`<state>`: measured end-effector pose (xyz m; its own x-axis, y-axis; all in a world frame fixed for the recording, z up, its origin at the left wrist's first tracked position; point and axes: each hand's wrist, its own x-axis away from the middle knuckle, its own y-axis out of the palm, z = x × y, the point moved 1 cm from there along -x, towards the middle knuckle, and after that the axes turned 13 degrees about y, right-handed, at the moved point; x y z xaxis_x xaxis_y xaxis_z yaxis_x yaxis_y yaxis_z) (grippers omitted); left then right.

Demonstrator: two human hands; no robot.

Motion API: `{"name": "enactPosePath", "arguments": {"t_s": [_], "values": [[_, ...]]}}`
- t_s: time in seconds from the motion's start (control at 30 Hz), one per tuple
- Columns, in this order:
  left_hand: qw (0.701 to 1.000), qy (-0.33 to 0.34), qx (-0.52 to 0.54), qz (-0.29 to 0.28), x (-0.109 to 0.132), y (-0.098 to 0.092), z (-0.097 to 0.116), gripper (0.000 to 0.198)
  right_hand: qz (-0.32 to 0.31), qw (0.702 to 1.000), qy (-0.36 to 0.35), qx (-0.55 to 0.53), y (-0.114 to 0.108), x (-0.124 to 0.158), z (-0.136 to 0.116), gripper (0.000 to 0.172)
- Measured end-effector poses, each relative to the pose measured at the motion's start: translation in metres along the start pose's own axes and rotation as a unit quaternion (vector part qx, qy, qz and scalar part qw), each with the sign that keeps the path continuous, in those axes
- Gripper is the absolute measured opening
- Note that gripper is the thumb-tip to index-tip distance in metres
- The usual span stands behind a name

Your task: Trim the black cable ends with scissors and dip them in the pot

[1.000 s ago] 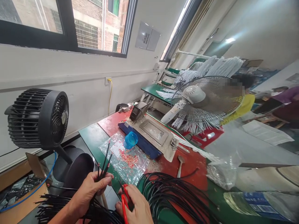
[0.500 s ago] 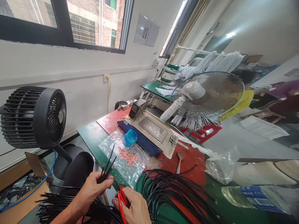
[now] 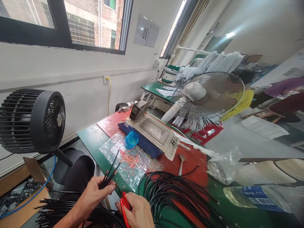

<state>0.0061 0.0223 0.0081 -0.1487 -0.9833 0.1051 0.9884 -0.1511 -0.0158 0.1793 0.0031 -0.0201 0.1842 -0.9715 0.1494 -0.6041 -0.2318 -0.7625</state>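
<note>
My left hand [image 3: 98, 191] is closed around a few black cables [image 3: 111, 169], whose ends stick up past the fingers. Close beside it, my right hand [image 3: 140, 209] grips red-handled pliers or cutters [image 3: 123, 205]. The tool's jaws are dark and small, near one cable end by my left thumb; I cannot tell whether they touch it. Under my left forearm lies a thick bundle of black cables [image 3: 53, 210]. Another loose coil of black cables [image 3: 171, 193] rests on the table to the right of my hands.
Red and white scraps [image 3: 129, 159] lie on a clear plastic bag [image 3: 114, 144] beside a blue cup [image 3: 131, 140]. Behind stands a blue-sided machine [image 3: 140, 139]. A spoon [image 3: 181, 161], a bottle [image 3: 258, 198], a black fan [image 3: 35, 120] and a white-bodied fan [image 3: 194, 91] surround the table.
The view has shifted slightly. Both hands stay nearly in place, still holding the cables and the red-handled tool; the cable ends in my left hand have tilted a little to the right.
</note>
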Motion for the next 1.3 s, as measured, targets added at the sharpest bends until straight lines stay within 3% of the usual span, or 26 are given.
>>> {"name": "enactPosePath", "arguments": {"t_s": [0.1, 0.2, 0.33, 0.43, 0.67, 0.9, 1.1, 1.3], "values": [[1.000, -0.017, 0.004, 0.012, 0.000, 0.001, -0.004, 0.035, 0.020, 0.998, 0.011, -0.062, 0.004, -0.002, 0.006, 0.044], [0.998, -0.037, 0.050, 0.022, 0.001, 0.000, -0.009, 0.042, -0.019, 0.981, 0.074, -0.178, 0.004, -0.007, 0.009, 0.050], [0.994, -0.050, 0.094, 0.008, 0.002, 0.000, -0.011, 0.044, -0.111, 0.905, 0.181, -0.369, 0.002, -0.014, 0.000, 0.054], [0.991, -0.037, 0.123, -0.019, 0.004, 0.002, -0.011, 0.039, -0.127, 0.861, 0.206, -0.447, 0.001, -0.017, -0.012, 0.055], [0.989, -0.051, 0.139, -0.024, 0.004, 0.004, -0.019, 0.041, -0.148, 0.832, 0.206, -0.494, 0.007, -0.020, -0.019, 0.051], [0.989, -0.040, 0.136, -0.036, 0.003, 0.004, -0.019, 0.031, -0.123, 0.860, 0.183, -0.459, 0.007, -0.016, -0.022, 0.048], [0.982, -0.037, 0.175, -0.054, 0.004, 0.008, -0.016, 0.030, -0.149, 0.791, 0.233, -0.546, 0.006, -0.014, -0.028, 0.051], [0.981, -0.050, 0.182, -0.040, 0.004, 0.011, -0.010, 0.031, -0.158, 0.783, 0.224, -0.559, 0.003, -0.014, -0.034, 0.048]]}}
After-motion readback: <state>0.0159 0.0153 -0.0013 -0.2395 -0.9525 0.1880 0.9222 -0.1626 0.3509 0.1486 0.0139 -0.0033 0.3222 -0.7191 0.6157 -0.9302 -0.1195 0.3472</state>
